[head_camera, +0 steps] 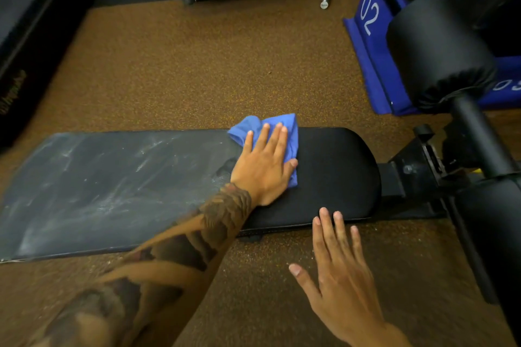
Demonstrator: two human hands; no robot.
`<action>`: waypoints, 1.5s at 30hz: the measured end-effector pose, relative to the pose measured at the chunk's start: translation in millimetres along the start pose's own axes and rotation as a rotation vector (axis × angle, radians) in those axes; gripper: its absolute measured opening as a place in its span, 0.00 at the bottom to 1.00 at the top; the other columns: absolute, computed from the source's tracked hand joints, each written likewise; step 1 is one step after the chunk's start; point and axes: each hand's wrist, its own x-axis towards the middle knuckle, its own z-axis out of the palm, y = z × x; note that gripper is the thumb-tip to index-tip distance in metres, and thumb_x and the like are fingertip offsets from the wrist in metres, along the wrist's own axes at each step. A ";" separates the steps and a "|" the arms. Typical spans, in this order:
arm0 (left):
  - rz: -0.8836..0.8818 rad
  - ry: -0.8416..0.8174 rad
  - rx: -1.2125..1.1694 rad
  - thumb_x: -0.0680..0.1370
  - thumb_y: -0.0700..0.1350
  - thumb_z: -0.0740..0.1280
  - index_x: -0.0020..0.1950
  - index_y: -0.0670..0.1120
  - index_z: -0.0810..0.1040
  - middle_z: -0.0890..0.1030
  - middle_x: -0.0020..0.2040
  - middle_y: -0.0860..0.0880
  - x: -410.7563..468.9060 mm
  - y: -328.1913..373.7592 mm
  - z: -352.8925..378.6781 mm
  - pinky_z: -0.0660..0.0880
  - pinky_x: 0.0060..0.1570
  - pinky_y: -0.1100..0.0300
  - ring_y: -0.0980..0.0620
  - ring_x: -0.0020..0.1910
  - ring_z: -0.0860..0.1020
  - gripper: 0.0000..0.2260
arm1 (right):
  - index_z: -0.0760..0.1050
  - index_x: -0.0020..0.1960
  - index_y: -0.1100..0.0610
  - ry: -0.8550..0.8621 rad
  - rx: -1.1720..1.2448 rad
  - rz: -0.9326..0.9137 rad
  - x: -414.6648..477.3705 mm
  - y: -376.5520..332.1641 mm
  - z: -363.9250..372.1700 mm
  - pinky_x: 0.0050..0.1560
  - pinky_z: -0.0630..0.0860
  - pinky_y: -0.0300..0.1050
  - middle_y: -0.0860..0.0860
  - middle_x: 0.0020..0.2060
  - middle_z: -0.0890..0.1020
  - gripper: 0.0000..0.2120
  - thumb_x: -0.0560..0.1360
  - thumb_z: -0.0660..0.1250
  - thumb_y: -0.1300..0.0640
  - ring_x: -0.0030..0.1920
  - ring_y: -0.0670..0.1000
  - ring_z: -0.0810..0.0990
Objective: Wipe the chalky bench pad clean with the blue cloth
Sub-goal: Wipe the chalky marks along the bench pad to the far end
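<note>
Left grip is flat, fingers straight, pressing the crumpled blue cloth at the far edge of the long black vinyl-padded counter. Right grip is open and empty at the counter's near edge. Risks: the unpinched cloth slides off; chalk smears onto the clean end.

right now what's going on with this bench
A person is wiping a black bench pad. The left hand presses a blue cloth flat against the pad with straight fingers. The right hand is open, with its fingertips over the pad's near edge. To the right of the cloth the pad looks clean and black. The long stretch to its left is smeared with white chalk.
</note>
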 end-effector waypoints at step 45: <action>0.118 0.440 -0.256 0.77 0.39 0.63 0.65 0.31 0.72 0.74 0.66 0.34 -13.0 67.1 -41.1 0.67 0.68 0.47 0.35 0.69 0.68 0.19 | 0.50 0.76 0.58 0.012 0.046 0.010 -1.5 1.0 2.1 0.71 0.47 0.57 0.53 0.76 0.50 0.39 0.76 0.50 0.33 0.76 0.54 0.46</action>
